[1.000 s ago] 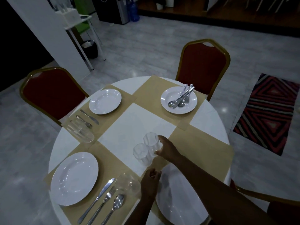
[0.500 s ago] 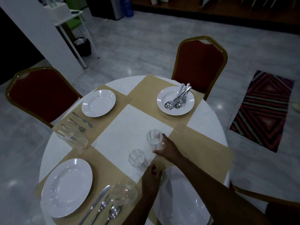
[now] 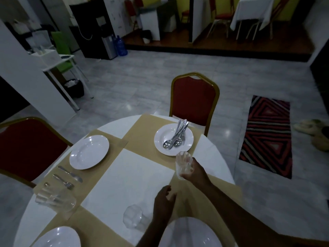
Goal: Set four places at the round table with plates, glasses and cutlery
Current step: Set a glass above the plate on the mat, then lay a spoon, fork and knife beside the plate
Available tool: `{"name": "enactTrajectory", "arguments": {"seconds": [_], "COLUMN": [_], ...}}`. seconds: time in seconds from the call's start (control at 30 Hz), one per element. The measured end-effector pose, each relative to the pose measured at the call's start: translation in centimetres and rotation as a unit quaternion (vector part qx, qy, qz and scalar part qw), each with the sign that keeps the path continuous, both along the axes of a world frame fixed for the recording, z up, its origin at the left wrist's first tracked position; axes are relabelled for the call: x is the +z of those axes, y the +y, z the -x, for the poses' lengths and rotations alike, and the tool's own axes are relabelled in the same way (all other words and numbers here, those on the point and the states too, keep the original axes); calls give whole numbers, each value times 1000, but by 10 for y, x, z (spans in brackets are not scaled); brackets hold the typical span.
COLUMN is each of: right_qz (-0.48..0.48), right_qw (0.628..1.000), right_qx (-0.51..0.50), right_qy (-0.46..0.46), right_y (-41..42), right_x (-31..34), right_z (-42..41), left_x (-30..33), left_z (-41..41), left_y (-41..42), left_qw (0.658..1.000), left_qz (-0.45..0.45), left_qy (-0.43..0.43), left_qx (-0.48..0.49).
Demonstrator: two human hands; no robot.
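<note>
My right hand (image 3: 195, 172) grips a clear glass (image 3: 183, 164) lifted above the round table (image 3: 211, 157), just in front of the far plate (image 3: 173, 139), which holds a bundle of spoons and forks (image 3: 177, 136). My left hand (image 3: 162, 204) hovers open above the table next to a second clear glass (image 3: 132, 218) standing near the front. At the left place are a plate (image 3: 89, 151), a knife and fork (image 3: 67, 177) and a glass (image 3: 55, 200). Two more plates (image 3: 58, 237) (image 3: 188, 234) show at the bottom edge.
Tan placemats (image 3: 142, 129) lie under each place. Red chairs with gold frames stand behind the far plate (image 3: 194, 102) and at the left (image 3: 26, 148). A striped rug (image 3: 268, 134) lies on the tiled floor at the right.
My right hand lifted one glass off the table centre and carried it toward the far plate. The other glass stayed behind by my left hand. The camera tilted up.
</note>
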State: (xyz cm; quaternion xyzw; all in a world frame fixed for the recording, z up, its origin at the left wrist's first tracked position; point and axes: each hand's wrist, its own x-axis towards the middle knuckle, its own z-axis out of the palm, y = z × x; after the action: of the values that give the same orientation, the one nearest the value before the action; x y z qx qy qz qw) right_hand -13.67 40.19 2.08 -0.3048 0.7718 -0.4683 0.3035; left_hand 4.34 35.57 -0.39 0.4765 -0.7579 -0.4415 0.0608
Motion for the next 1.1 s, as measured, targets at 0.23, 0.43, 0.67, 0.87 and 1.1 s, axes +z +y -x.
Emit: {"name": "enactTrajectory", "arguments": {"seconds": [0.23,0.43,0.67,0.87,1.1], "right_qz": [-30,-13,5,-36,-58], "right_qw": [999,1000,997,996,994], "right_qx": [6,8,19,57,-45], "right_qy": [13,27,73,53,77], "right_y": [0,3,4,10,12], "right_x": [-18,-31,-41,-40,-19], "right_z": [9,4,2,11,48], "left_x": [-12,-4,-2,2,41], "left_z": [22,28,30,34,63], "left_y": [-12,-12,-17,-32,-80], "left_qw": [1000,1000,999,1000,995], "left_qz": [-7,2,6,2,84], "left_qy": [6,12,29,27,57], "left_qx": [4,-16,-13,7,-19]}}
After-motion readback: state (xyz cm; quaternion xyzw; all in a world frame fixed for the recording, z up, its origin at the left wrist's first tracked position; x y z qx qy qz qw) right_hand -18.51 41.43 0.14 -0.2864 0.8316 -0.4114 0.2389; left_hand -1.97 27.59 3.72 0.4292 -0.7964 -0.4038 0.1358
